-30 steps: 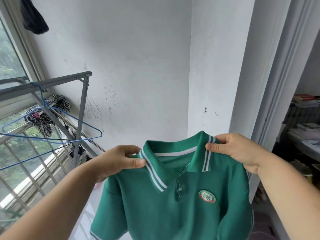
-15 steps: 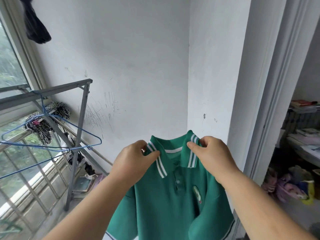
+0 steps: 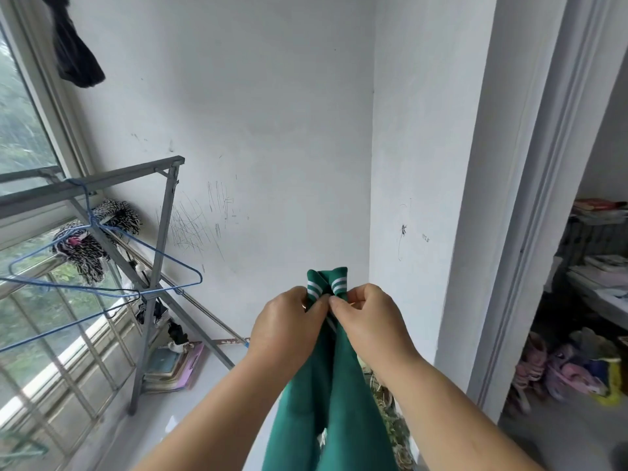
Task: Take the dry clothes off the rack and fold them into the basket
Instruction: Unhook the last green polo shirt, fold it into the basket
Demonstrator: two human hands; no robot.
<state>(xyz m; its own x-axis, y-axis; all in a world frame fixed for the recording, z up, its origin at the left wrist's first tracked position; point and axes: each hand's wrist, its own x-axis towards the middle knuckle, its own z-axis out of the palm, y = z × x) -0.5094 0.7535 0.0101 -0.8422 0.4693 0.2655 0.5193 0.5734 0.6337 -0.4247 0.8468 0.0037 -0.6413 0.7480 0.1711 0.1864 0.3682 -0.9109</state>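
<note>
Room: white wall [image 3: 272, 130] of a balcony corner, window [image 3: 20, 130] on my left, door frame [image 3: 530, 232] and cluttered shelves [image 3: 598, 266] on my right.
Task item: I see the green polo shirt [image 3: 339, 402] held in the air, low at mid-frame, in front of the wall corner and off the rack [image 3: 163, 232].
Left grip: the left hand [image 3: 285, 331] pinches one end of the striped collar [image 3: 328, 282] between thumb and curled fingers.
Right grip: the right hand [image 3: 373, 328] pinches the other collar end the same way; the two thumbs touch.
Change: half a second ago the hands stood apart and the shirt front lay open, with buttons and badge showing. Now they are together, collar ends side by side, and the shirt is doubled lengthwise into a narrow hanging strip.
Left edge: the rack's upright post and the blue hanger [image 3: 102, 277] on its top bar stand well apart from the shirt; a black-and-white striped cloth [image 3: 91, 239] is draped behind the hanger.
Right edge: the door frame is near the right forearm, not touching.
Above: open wall; a dark garment [image 3: 76, 52] hangs at the top left.
Below: the shirt's lower end runs out of frame; a stack of books [image 3: 173, 365] lies on the floor by the rack foot.
</note>
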